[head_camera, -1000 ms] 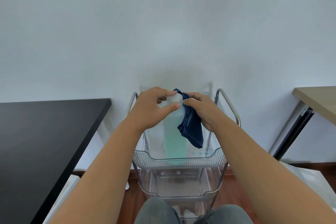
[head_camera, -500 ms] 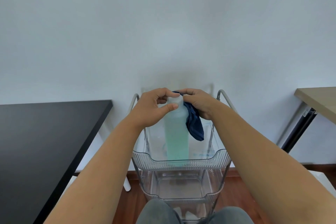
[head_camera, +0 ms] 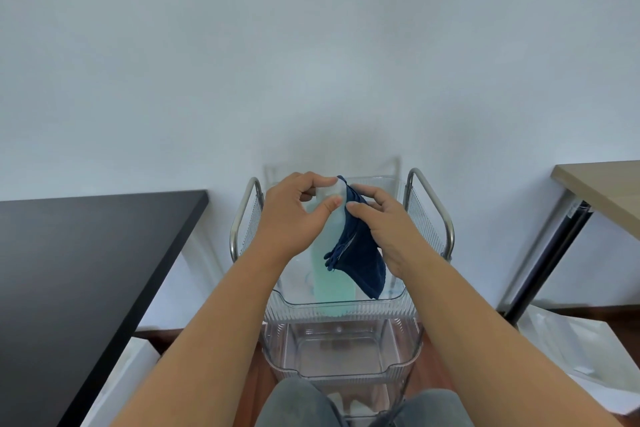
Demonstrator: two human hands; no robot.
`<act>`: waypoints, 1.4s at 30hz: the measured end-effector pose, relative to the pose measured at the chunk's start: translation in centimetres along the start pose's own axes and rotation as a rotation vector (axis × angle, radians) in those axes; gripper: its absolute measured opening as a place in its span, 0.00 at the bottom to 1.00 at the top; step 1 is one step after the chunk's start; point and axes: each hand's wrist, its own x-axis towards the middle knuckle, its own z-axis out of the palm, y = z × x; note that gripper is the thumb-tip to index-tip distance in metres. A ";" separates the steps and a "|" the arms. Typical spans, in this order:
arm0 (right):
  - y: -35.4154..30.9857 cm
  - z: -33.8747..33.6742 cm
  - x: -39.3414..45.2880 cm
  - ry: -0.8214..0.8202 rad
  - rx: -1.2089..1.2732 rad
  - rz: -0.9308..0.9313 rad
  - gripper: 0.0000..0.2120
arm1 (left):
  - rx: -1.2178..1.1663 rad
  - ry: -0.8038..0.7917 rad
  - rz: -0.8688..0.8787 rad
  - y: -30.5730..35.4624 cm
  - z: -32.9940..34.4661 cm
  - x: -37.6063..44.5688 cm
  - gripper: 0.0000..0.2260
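A tall bottle of pale green liquid stands upright in the top tray of a clear plastic cart. My left hand grips the bottle's white cap between thumb and fingers. My right hand holds a dark blue cloth pressed against the right side of the bottle's upper part; the cloth hangs down toward the tray. The bottle's neck is mostly hidden by my hands.
The cart has metal handle rails on both sides and empty clear trays below. A black table lies to the left, a wooden table to the right. White wall behind. My knees are at the cart's front.
My right hand has slid down the bottle's right side with the cloth, which now hangs lower and wider. My left hand stays on the cap.
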 end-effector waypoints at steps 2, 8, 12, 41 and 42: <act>-0.5 0.0 0.5 -0.021 0.010 0.015 0.12 | -0.014 -0.027 -0.008 -0.1 -0.3 0.1 0.11; -2.7 0.4 3.9 -0.189 -0.072 0.145 0.12 | -0.041 -0.088 -0.001 0.2 -0.6 0.2 0.11; -3.4 0.9 5.5 -0.324 -0.150 0.207 0.12 | 0.005 -0.072 0.004 0.4 -1.1 0.0 0.08; -2.9 -7.4 -1.9 -0.042 -0.171 -0.190 0.11 | 0.297 -0.255 -0.043 5.2 2.1 3.4 0.09; -2.7 -7.6 -1.9 -0.031 -0.187 -0.182 0.11 | 0.340 -0.267 -0.031 5.0 2.2 3.3 0.09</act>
